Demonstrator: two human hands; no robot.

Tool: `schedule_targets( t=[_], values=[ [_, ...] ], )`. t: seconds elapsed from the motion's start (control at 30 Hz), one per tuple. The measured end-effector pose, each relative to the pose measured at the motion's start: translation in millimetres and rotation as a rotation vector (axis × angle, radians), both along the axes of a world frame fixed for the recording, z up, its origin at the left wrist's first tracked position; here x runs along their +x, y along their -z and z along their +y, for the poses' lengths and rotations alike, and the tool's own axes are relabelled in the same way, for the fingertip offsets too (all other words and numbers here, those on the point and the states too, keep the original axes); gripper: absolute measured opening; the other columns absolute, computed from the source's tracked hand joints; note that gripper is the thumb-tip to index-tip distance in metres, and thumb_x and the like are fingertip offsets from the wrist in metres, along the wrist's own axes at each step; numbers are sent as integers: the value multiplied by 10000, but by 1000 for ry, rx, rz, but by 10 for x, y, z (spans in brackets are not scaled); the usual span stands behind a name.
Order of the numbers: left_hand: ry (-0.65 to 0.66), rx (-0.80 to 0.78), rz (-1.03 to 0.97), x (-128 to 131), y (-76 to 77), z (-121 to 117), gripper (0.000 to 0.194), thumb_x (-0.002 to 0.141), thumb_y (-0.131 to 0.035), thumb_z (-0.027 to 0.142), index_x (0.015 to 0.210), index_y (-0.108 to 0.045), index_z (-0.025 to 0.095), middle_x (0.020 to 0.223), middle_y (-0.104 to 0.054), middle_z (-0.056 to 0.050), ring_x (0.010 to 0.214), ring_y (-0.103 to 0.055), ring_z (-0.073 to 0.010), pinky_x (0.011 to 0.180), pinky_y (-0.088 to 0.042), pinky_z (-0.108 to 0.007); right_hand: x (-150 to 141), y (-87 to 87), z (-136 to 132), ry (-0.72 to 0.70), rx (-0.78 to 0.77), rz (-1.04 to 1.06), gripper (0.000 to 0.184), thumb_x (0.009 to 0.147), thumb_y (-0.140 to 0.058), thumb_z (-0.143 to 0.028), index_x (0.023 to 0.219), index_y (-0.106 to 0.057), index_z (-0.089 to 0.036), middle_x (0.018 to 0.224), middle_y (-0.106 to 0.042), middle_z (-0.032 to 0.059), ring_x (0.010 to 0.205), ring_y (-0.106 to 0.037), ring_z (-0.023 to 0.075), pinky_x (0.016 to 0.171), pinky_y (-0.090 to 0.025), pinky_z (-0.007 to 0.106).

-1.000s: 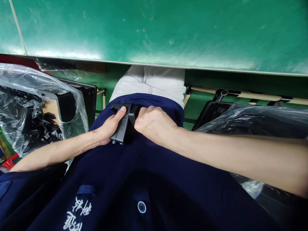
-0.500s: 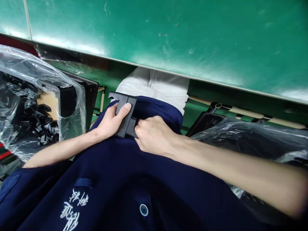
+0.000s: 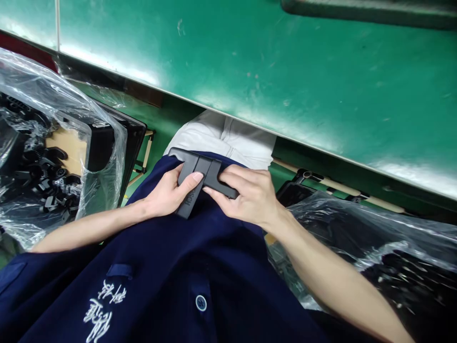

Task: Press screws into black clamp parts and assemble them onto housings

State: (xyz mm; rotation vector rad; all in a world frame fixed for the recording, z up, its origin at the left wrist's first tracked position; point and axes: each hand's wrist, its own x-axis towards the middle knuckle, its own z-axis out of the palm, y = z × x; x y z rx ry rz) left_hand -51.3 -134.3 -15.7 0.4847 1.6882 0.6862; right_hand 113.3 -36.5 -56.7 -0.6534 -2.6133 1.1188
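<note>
You hold the black plastic part (image 3: 207,167) on your side of the worktop (image 3: 228,62); the fingers of your left hand (image 3: 169,193) and right hand (image 3: 252,196) are clamped on it. Bagged black pieces (image 3: 59,172) lie that same side of the worktop.

"What blocks the hands (image 3: 166,194)?"
"The desk's (image 3: 228,62) edge ahead, a black bin (image 3: 133,138) left, plastic film (image 3: 382,250) right."
"Any way through?"
"A narrow gap between bin and white trousers (image 3: 205,131); also over the desk's near part."
</note>
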Motion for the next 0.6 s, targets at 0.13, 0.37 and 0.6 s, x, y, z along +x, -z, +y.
schedule_targets(
  t=[0.13, 0.37, 0.6],
  values=[
    [-81, 2, 35, -18, 29, -28, 370, 875, -556, 512, 928, -623, 152, 789, -622, -15, 693, -527, -150, 622, -415, -235, -78, 90, 31, 33, -43, -15, 325, 900, -537, -427, 799, -677, -151, 745, -644, 59, 627, -586, 152, 585, -449, 261],
    [-186, 95, 189, -15, 118, 144, 535, 874, -419, 677, 684, -536, 190, 683, -526, -7, 663, -457, -150, 601, -390, -253, 68, 121, -136, 527, -735, 116, 600, 845, -598, -478, 1330, -394, -190, 1098, -612, 126, 799, -638, 193, 663, -539, 329],
    [-214, 113, 208, 138, 146, 280, 553, 824, -434, 739, 664, -461, 210, 623, -437, 16, 585, -390, -136, 532, -351, -261, 61, 35, -432, 290, -1319, 229, 583, 848, -585, -565, 1241, -443, -159, 1145, -583, 145, 814, -643, 165, 687, -541, 305]
  ],
)
